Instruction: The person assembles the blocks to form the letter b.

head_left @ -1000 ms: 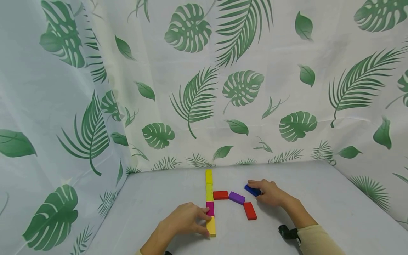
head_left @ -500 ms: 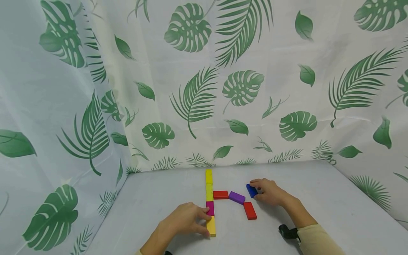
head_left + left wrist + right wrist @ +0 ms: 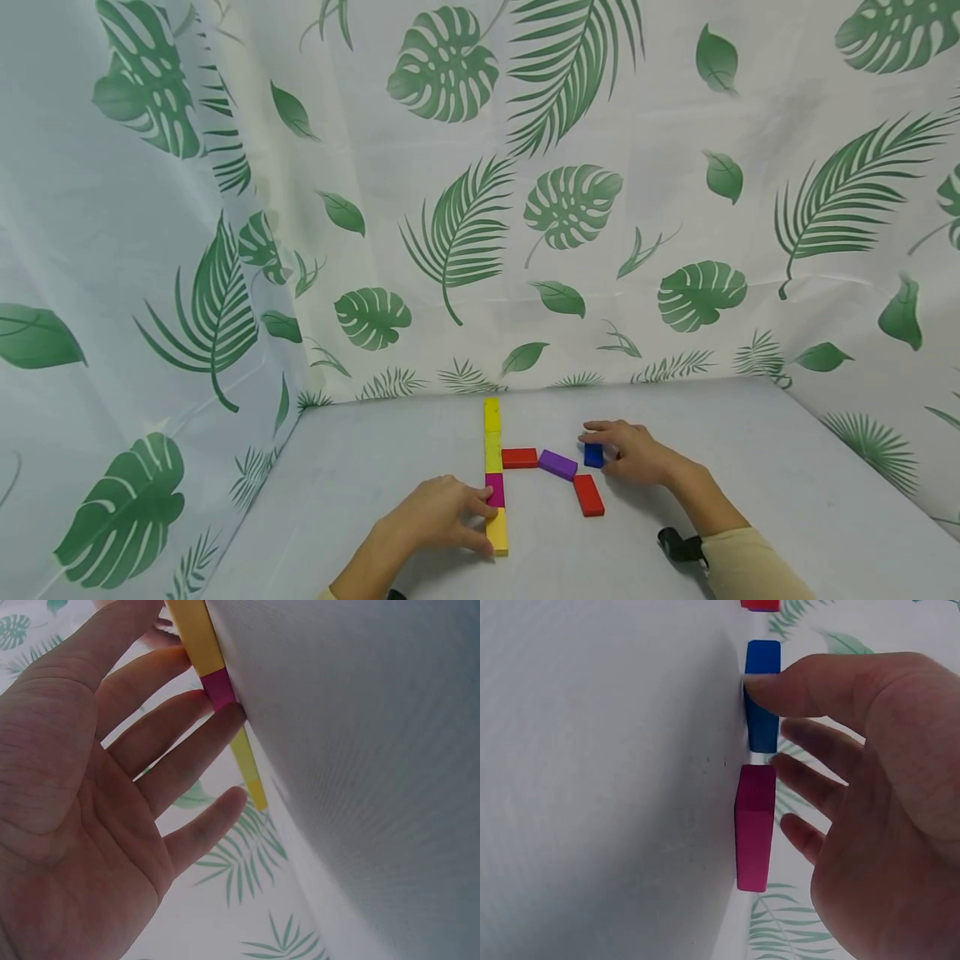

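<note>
The right hand [image 3: 637, 454] pinches the blue block [image 3: 593, 455] between thumb and fingertips; in the right wrist view the thumb [image 3: 802, 686] lies across the block's [image 3: 763, 697] upper face while the other fingers curl toward its far edge. The block lies flat on the grey table [image 3: 750, 467], just right of the purple block [image 3: 557, 464] and above the loose red block [image 3: 588, 495], touching neither as far as the head view shows.

The left hand [image 3: 435, 521] is relaxed and grasps nothing: its straight fingers [image 3: 180, 761] rest against the side of the column of blocks, at the magenta block [image 3: 494, 491] and the yellow block [image 3: 496, 532] at the near end. The column runs away from the person, with more yellow blocks [image 3: 492, 433] beyond the magenta one. A second red block [image 3: 519, 458] lies crosswise, its end against the column, with the purple block angled off its other end.

The blue block looks like a small, rigid painted piece, probably light and hard, with smooth faces that could slip under a loose pinch. Its long side edges seem the surest hold, since a pinch there would leave the ends free to butt against a neighbour. It would likely slide easily on the table.

Leaf-print curtains [image 3: 450, 208] enclose the table on three sides.
</note>
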Demonstrator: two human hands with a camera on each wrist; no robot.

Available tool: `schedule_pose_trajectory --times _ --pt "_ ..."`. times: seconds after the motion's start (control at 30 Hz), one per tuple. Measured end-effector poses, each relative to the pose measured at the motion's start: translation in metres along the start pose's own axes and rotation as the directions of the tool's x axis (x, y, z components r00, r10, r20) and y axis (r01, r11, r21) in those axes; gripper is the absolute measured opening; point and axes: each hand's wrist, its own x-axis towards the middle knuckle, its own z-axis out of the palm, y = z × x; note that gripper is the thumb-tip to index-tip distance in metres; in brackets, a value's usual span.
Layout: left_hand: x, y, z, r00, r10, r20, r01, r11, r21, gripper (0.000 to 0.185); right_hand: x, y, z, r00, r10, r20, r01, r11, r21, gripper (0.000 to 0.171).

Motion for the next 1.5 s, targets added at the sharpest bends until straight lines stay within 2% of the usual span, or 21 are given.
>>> schedule_pose_trajectory --times 0.13,0.4,0.63,0.83,1.1,1.5 --pt "0.000 0.000 0.000 1.000 -0.002 0.004 0.002 1.000 0.001 0.055 0.000 0.000 0.001 1.000 -0.024 0.002 0.024 1.000 -0.003 0.044" --pt "0.000 0.001 0.000 1.000 -0.019 0.020 0.019 1.000 -0.011 0.055 0.001 0.003 0.002 0.998 0.050 -0.034 -0.050 0.999 0.012 0.042" --pt "-0.001 0.001 0.000 1.000 -0.015 0.015 0.015 1.000 -0.011 0.055 0.001 0.007 0.005 0.998 -0.025 -0.062 0.021 0.997 -0.072 0.038" --pt "-0.001 0.001 0.000 1.000 -0.013 0.014 0.013 1.000 -0.004 0.054 0.003 0.008 0.005 0.998 -0.005 -0.055 0.001 0.998 -0.062 0.033" --pt "-0.001 0.001 -0.001 1.000 -0.007 0.005 0.007 1.000 0.006 0.055 0.003 0.006 0.002 0.998 0.036 -0.054 -0.036 0.999 0.002 0.029" --pt "0.000 0.002 -0.002 1.000 -0.002 0.003 0.002 1.000 0.009 0.056 0.003 0.000 -0.006 0.991 0.021 -0.133 -0.019 1.000 0.015 0.030"
